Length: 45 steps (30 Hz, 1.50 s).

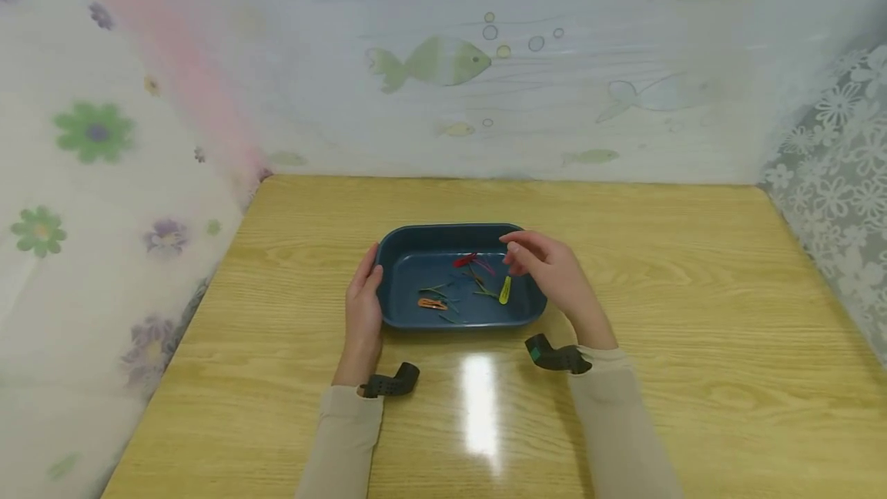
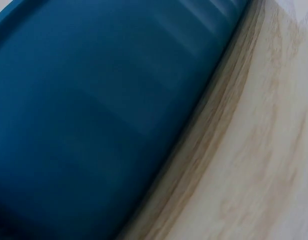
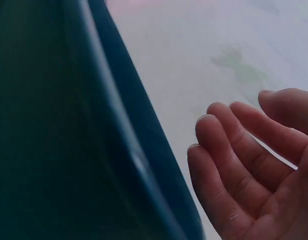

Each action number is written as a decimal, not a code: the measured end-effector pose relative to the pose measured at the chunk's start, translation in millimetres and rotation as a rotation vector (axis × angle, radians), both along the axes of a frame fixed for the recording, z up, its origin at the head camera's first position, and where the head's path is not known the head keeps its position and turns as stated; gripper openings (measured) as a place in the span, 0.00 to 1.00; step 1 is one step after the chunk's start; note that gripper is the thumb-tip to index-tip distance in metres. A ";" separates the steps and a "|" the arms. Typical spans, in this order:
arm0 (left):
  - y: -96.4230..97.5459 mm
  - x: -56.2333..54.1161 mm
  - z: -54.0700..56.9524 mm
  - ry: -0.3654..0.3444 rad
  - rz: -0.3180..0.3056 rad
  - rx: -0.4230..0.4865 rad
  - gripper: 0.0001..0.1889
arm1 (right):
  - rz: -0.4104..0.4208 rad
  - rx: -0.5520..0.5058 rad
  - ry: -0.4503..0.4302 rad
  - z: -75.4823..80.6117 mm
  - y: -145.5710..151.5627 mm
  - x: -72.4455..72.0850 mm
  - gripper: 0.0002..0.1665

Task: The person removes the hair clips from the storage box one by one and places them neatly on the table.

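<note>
My left hand (image 1: 363,310) holds the left end of a dark blue plastic basin (image 1: 450,325), thumb at the rim and fingers along the outer wall. The left wrist view shows the basin wall (image 2: 109,110) close up, without the hand. Over the basin's right end is my right hand (image 1: 554,272), its fingers loosely bent with nothing between them. Just below those fingertips is a yellow-green snap hair clip (image 1: 505,290). Inside the basin lie a red hair clip (image 1: 464,260), an orange hair clip (image 1: 433,304) and several thin coloured pins (image 1: 435,288).
The basin stands on a wood-grain table (image 1: 693,291). Behind the table hangs a pale curtain (image 1: 589,98) printed with fish, and a flowered one (image 1: 90,214) hangs at the left. Each wrist carries a black camera mount (image 1: 396,381).
</note>
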State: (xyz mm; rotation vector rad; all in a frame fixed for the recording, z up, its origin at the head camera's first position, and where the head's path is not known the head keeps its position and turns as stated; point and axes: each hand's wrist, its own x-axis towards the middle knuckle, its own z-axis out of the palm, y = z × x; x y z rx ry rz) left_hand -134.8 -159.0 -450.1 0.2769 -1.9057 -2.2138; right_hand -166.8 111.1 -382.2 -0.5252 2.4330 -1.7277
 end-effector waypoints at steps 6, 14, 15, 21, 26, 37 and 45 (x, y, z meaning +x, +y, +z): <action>-4.3 -1.9 0.4 0.007 0.012 0.007 0.20 | 0.076 0.071 -0.036 -17.6 -17.3 -4.2 0.21; -5.5 2.2 11.5 -0.010 -0.008 0.028 0.21 | 0.175 0.301 0.042 -21.2 -43.0 2.1 0.18; -4.5 2.9 13.9 -0.007 -0.010 0.032 0.21 | 0.186 0.317 0.060 -20.8 -45.6 2.5 0.18; 0.8 3.6 20.8 -0.015 0.006 0.034 0.21 | 0.239 0.402 0.085 -20.8 -56.0 2.2 0.18; 0.5 3.9 21.0 -0.031 0.034 0.010 0.21 | 0.308 0.463 0.042 -24.3 -60.6 1.8 0.17; 2.1 0.4 14.7 -0.022 -0.005 0.016 0.21 | 0.438 0.534 0.030 -28.9 -63.5 2.2 0.14; -1.5 -5.9 -2.5 -0.004 0.005 0.027 0.20 | 0.480 0.553 0.006 -31.3 -65.2 1.5 0.15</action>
